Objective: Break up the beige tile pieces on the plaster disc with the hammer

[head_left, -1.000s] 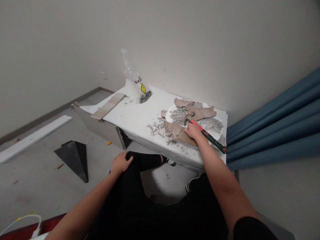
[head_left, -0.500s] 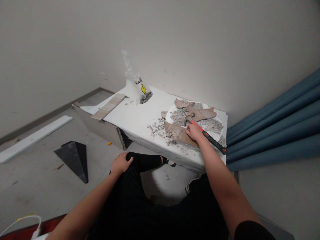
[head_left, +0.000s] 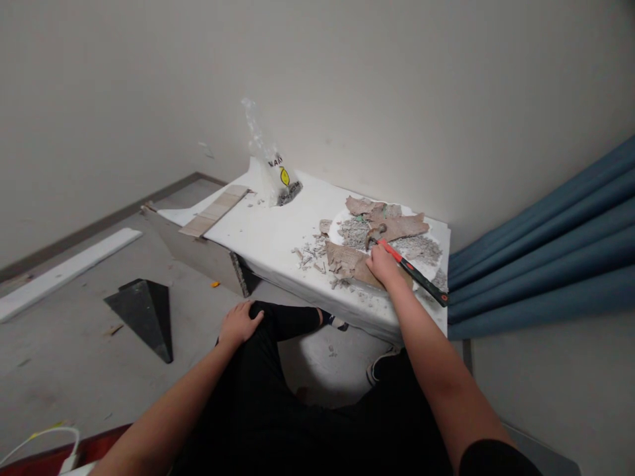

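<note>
My left hand (head_left: 239, 324) lies flat on my knee, its fingers stretched out and holding nothing. My right hand (head_left: 383, 264) is closed at the upper edge of a brown, bark-like piece (head_left: 344, 261) with torn edges. Just above these fingers a claw hammer (head_left: 414, 272) rests on the rubble, its head to the left and its red-and-black handle slanting toward the curtain. Beneath the hammer are grey crumbled bits (head_left: 354, 233) on a white sheet. Two more torn brown pieces (head_left: 404, 227) lie behind the hammer head. My right fingertips are partly hidden.
The low white-covered table (head_left: 278, 231) bears a clear plastic bag (head_left: 278, 178) with grey crumbs and a striped board (head_left: 213, 211). Blue curtains (head_left: 540, 251) hang at the right. On the floor lie a black angular piece (head_left: 143, 317) and a white strip (head_left: 74, 271).
My right hand has shifted slightly left and down, along the brown piece. The hammer stays where it was, and my left hand remains on the knee.
</note>
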`<state>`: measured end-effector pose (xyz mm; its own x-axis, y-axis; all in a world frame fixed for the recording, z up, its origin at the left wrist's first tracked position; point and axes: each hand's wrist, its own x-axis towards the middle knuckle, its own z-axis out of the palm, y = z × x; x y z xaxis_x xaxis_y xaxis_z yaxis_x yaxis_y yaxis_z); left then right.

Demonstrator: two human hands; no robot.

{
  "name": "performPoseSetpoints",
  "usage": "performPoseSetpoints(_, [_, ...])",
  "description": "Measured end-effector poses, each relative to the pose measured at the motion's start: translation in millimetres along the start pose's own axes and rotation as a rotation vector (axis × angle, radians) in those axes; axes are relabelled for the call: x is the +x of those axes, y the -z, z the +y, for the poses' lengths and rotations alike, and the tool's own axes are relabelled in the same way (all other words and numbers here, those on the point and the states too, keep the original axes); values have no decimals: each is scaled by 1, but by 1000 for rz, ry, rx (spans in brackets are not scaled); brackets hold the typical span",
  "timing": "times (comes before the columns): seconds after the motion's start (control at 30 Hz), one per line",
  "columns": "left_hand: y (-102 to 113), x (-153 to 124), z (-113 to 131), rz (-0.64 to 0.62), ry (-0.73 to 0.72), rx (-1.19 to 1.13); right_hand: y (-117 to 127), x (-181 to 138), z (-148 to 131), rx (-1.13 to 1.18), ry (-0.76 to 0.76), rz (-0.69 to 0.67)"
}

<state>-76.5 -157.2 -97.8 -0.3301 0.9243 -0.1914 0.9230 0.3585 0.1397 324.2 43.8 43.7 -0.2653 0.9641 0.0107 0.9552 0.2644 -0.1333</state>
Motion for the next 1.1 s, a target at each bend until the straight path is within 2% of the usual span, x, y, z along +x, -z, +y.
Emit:
performPoseSetpoints(0.17, [-1,1,-1,4,-5,3,0,0,9,24,102,-22])
performPoseSetpoints(0.27, [1,1,1,-8,4,15,-2,0,8,24,104,-21])
performPoseSetpoints(0.43, [6,-2,3,-12,-3,11,-5,0,2,24,38,67])
performPoseSetpoints(0.57, [5,-2,3,-7,-8,16,0,-2,5,58,92,92])
performPoseSetpoints(0.73, [2,1,2,-15,16,16,18,-9,0,203,127,297])
performPoseSetpoints(0.8, [1,1,1,-24,16,17,22,-15,-9,269,175,336])
performPoseSetpoints(0.87, [0,2,1,-22,12,23,21,-22,-22,351,262,295])
performPoseSetpoints(1.0, [0,1,1,-25,15,31,5,-26,-58,557,456,23])
performPoseSetpoints(1.03, [1,1,2,-26,15,28,1,-22,-65,625,437,10])
performPoseSetpoints(1.1, [2,0,3,-25,17,25,-2,-9,-74,831,278,69])
